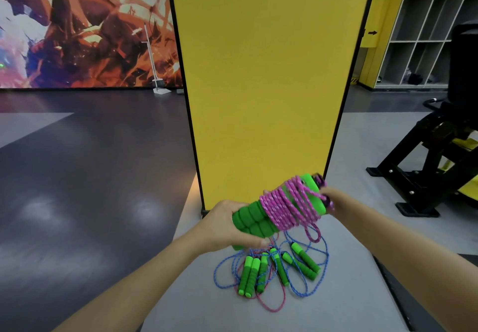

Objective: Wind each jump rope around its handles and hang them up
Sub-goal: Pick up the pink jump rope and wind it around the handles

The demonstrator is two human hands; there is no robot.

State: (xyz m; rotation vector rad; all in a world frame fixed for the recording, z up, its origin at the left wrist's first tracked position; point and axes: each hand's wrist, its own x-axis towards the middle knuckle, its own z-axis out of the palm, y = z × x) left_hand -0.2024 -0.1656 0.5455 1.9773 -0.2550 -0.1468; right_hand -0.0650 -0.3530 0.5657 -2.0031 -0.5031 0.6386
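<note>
Gripping the tilted green handles [254, 219] is the left hand [225, 224]; the right hand [329, 196] pinches pink rope [284, 205].

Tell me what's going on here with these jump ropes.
A person is winding a pink rope around a pair of green handles. The left hand grips the handles' foam ends; the right hand is at the rope near their tops, its grip blurred. Several unwound ropes lie tangled on the floor below.
</note>
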